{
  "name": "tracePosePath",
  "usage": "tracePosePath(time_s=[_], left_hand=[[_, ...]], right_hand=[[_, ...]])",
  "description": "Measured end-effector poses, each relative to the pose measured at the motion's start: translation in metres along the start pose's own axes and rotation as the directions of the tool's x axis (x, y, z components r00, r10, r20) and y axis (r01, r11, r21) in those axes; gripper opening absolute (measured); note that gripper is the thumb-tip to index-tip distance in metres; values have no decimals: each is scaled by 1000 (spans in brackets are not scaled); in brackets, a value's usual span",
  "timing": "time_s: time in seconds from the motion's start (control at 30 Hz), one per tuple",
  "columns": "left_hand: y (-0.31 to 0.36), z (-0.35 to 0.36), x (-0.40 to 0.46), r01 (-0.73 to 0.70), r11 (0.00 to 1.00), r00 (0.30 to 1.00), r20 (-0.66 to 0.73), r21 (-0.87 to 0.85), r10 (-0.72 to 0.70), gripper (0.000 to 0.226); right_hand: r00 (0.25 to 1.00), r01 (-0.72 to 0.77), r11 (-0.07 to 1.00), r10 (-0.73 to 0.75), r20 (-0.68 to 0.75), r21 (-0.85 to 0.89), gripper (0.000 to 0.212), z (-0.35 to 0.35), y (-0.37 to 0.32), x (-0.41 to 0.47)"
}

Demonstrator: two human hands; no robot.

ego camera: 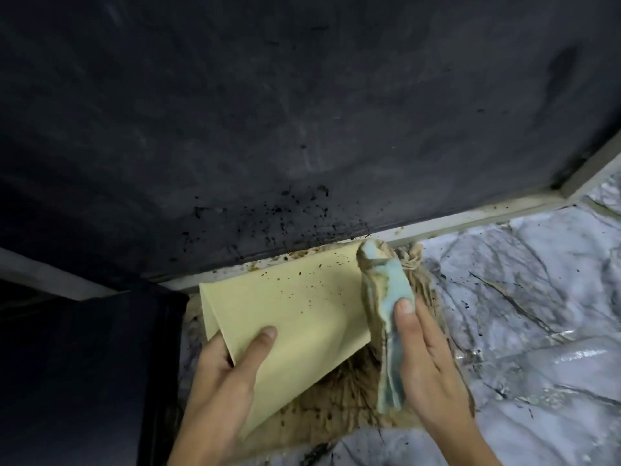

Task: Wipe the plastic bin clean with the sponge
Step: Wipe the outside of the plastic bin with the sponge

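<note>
A pale yellow plastic bin (295, 307) lies on its side, speckled with brown spots near its far end. My left hand (225, 378) grips its near rim, thumb on the outside, fingers tucked inside. My right hand (426, 358) holds a dirty blue-green sponge (386, 297), long and soiled brown, pressed against the bin's right edge with the thumb on top. The bin's inside is hidden.
Under the bin lies a brown, stained rag (339, 401) on a white marbled floor (524, 297). A large black wall panel (268, 112) with dark splatter rises behind a pale baseboard (470, 216). A dark object (84, 381) stands at the left.
</note>
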State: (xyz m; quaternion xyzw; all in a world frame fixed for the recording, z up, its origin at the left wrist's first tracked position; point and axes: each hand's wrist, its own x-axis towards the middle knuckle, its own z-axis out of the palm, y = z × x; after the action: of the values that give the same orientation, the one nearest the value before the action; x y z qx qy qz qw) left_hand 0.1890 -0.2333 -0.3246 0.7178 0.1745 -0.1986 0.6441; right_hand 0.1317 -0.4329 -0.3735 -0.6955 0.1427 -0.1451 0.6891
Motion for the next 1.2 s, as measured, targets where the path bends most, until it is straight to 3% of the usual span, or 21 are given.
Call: tracePosePath(time_s=[0.07,0.13,0.23,0.33,0.4,0.5,0.63,0.67,0.73,0.83,0.9,1.0,1.13,1.2], left_hand=[[-2,-1,-2,19,998,1000,24,-52,-18,50],[-8,-7,-2,31,997,997,79,-73,-25,52],[-15,-12,1,16,998,986,167,-56,-6,62],[-17,-15,6,-21,999,976,216,-45,30,75],[-20,-17,7,-3,999,983,181,-54,13,68],[-25,-22,5,47,995,996,73,-85,-41,62],[-24,-19,3,62,998,994,93,-11,-61,55],[-24,-19,4,57,998,993,108,-15,-55,53],[-23,-20,4,40,997,993,118,-59,-32,55],[-21,-20,3,-15,996,980,197,-85,32,62],[-23,-21,4,-32,999,975,218,-44,41,66],[-28,-26,4,-12,1000,988,156,-5,13,61],[-27,-27,5,22,998,987,159,59,-31,58],[-27,-27,5,20,997,985,171,70,-32,56]], right_hand=[[987,-44,999,43,153,2,32,19,-14,5],[961,5,998,11,275,-59,36,41,-27,19],[874,171,973,-76,480,-156,41,80,-42,44],[797,432,809,-134,588,-400,46,104,-36,53],[832,398,754,-56,552,-523,51,90,-16,54],[933,221,683,59,354,-697,58,35,22,60],[981,-25,691,155,114,-723,54,-10,37,72],[976,-37,682,181,120,-730,54,-3,33,72],[955,82,654,164,247,-752,57,30,16,63],[867,329,717,28,497,-614,58,88,-10,42],[840,364,736,6,543,-571,57,92,-15,40],[895,296,694,38,445,-656,57,50,6,57],[958,-100,679,263,115,-727,58,-9,29,84],[957,-51,600,258,132,-798,59,3,27,78]])
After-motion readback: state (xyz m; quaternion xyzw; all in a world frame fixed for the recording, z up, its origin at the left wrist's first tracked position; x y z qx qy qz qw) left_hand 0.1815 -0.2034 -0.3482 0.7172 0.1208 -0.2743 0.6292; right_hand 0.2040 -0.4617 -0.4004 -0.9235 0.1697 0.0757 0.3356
